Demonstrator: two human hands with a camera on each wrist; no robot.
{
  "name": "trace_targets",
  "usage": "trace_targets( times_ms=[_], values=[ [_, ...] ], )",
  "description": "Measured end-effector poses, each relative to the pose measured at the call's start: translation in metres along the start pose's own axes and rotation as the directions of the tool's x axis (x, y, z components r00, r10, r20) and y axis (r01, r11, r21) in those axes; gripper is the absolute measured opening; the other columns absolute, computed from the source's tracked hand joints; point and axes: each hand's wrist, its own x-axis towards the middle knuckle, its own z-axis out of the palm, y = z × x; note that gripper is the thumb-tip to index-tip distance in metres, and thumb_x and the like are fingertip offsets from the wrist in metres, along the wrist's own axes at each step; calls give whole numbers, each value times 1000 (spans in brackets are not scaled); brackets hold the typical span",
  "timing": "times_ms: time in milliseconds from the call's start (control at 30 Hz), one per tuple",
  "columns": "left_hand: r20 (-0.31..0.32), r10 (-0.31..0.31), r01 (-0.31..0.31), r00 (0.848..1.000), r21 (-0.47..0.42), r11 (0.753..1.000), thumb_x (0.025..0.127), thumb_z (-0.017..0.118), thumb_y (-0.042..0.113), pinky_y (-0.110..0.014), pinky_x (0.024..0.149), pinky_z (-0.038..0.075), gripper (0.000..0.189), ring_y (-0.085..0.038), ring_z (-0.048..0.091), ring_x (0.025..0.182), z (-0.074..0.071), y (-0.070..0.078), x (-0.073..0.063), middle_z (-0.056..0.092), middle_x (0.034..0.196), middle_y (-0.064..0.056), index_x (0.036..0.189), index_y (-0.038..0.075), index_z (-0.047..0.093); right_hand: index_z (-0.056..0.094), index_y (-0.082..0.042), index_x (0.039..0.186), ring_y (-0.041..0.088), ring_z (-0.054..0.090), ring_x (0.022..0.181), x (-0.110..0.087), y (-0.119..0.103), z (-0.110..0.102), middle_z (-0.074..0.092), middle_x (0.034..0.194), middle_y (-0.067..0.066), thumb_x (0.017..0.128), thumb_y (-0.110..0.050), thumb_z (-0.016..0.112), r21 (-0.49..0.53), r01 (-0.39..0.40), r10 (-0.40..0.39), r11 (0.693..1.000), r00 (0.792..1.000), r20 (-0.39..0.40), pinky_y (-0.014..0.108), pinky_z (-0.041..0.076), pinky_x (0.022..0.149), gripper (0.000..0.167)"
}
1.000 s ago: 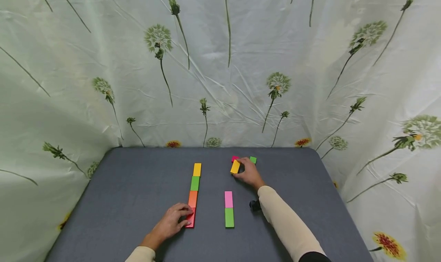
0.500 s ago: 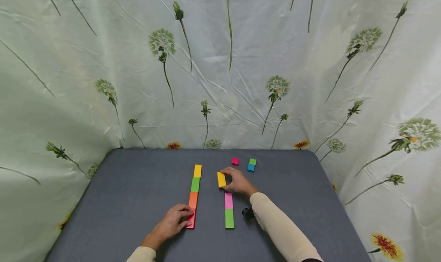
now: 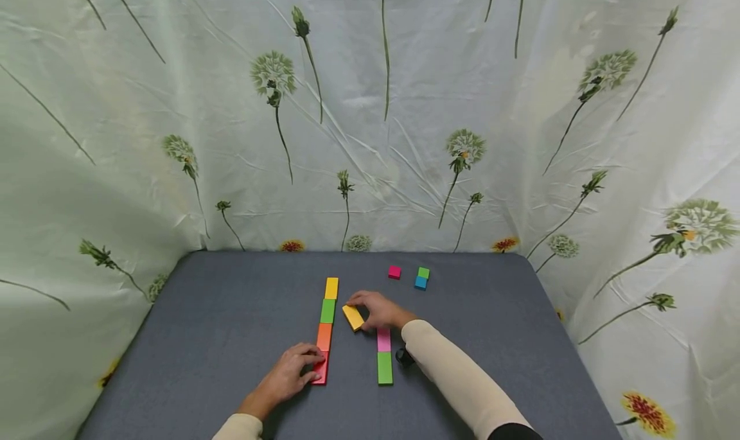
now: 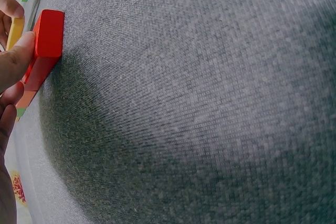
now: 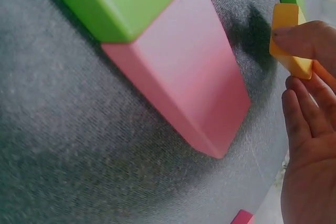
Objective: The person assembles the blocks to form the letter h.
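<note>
My right hand point(image 3: 378, 309) pinches a yellow block point(image 3: 353, 317) between thumb and fingers, held slanted above the table between two rows of blocks. In the right wrist view a shadow falls on the cloth beside the yellow block point(image 5: 287, 48). With thumb and fingertips, my left hand point(image 3: 289, 370) holds the red block point(image 3: 320, 370) at the near end of the left row. Beyond that come an orange block point(image 3: 324, 336), a green block point(image 3: 327, 311) and a yellow one at the far end. The shorter row has a pink block point(image 3: 384, 341) and a green block point(image 3: 385, 368), end to end.
Near the table's far edge lie a crimson block point(image 3: 394, 272) and a blue block point(image 3: 421, 283) touching a small green block point(image 3: 424, 272). A dark grey cloth covers the table point(image 3: 231, 311). A flowered curtain point(image 3: 370, 138) hangs behind and at both sides.
My right hand has carried the yellow block from beside the crimson block, left and nearer to me, turning it on the way. The blue block has come into sight. My left hand stays put.
</note>
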Motion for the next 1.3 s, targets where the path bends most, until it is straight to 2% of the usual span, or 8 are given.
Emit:
trace_targets(
  times_ms=[367,700,833,933,1000,1100,1200,1300],
  values=[
    [-24,16,-16,1000,3,1000,77,80,15,-39,83,50,24,-17,58,95,0,-2,0,62,101,1,97,3,73,57,-8,131,22,47,128,13,-3,-3,52,136,6,77,3,76,-72,71,-63,995,992,109,34,38,105,59],
    [-13,20,-20,1000,-1,1000,78,80,15,-39,83,50,25,-17,58,95,-2,-2,0,62,102,1,98,3,73,59,-14,130,16,47,128,19,-3,-5,54,136,1,76,9,75,-79,63,-48,995,983,178,31,37,106,60],
    [16,-6,6,1000,4,1000,79,79,17,-39,84,50,26,-16,57,96,-1,-1,-1,61,104,2,101,5,73,59,-15,131,15,45,130,21,-5,-7,53,138,-1,78,14,68,-102,69,-46,992,975,217,30,35,108,61],
    [20,-11,11,1000,2,1000,79,79,18,-39,84,50,27,-16,57,97,0,-2,-1,61,104,3,102,5,73,58,-13,132,17,45,131,22,-7,-7,54,138,1,78,19,60,-130,112,-80,985,971,226,29,34,108,63],
    [6,-2,2,1000,0,1000,79,79,17,-39,84,50,26,-16,57,97,1,-2,-1,61,104,3,102,5,74,58,-13,133,19,45,131,22,-7,-6,52,138,3,78,20,57,-153,141,-104,978,968,227,29,34,108,64],
    [-8,9,-9,1000,5,1000,79,79,17,-39,83,50,26,-16,57,96,2,-3,-2,61,103,3,101,5,74,57,-12,133,20,47,128,21,-7,-5,51,137,5,79,14,63,-156,144,-109,977,971,211,30,35,107,61],
    [0,2,-2,1000,11,1000,79,79,17,-39,83,50,26,-16,57,96,2,-3,-2,61,104,2,102,5,74,58,-12,131,19,49,122,18,-8,-3,53,131,4,82,-3,72,-126,76,-54,989,985,166,31,39,103,52],
    [17,-26,26,1000,5,1000,79,79,16,-39,84,50,27,-16,57,97,0,-2,0,61,105,2,102,5,73,61,-11,126,16,54,111,16,-10,-1,59,120,2,83,-18,76,-103,-13,21,995,997,80,31,45,95,46]
  ],
)
